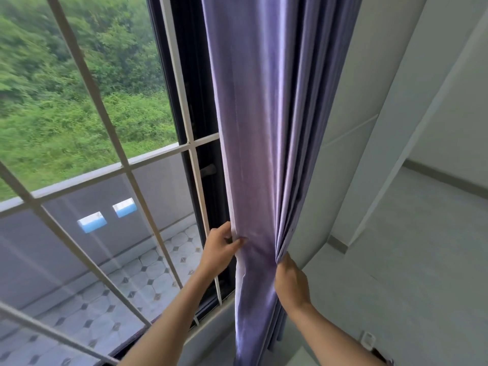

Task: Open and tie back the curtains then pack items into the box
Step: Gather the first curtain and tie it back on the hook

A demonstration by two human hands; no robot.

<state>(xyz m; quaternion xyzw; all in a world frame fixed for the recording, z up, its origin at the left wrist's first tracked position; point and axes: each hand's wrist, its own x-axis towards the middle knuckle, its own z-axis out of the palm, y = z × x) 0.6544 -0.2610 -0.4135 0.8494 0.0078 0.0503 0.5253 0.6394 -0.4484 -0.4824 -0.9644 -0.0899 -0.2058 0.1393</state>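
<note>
Gathering the lilac curtain (264,128) against the right edge of the window (87,143), beside the white wall (369,75). Left hand (220,250) pinches the curtain's window-side edge between thumb and fingers. Right hand (290,282) is curled around the bunched folds on the wall side. Fabric looks soft, light and limp with a slight sheen, so likely slippery. Best hold, in my judgement: encircle the whole bundle at hand height, where a tie-back would go. No tie-back or box in view.
</note>
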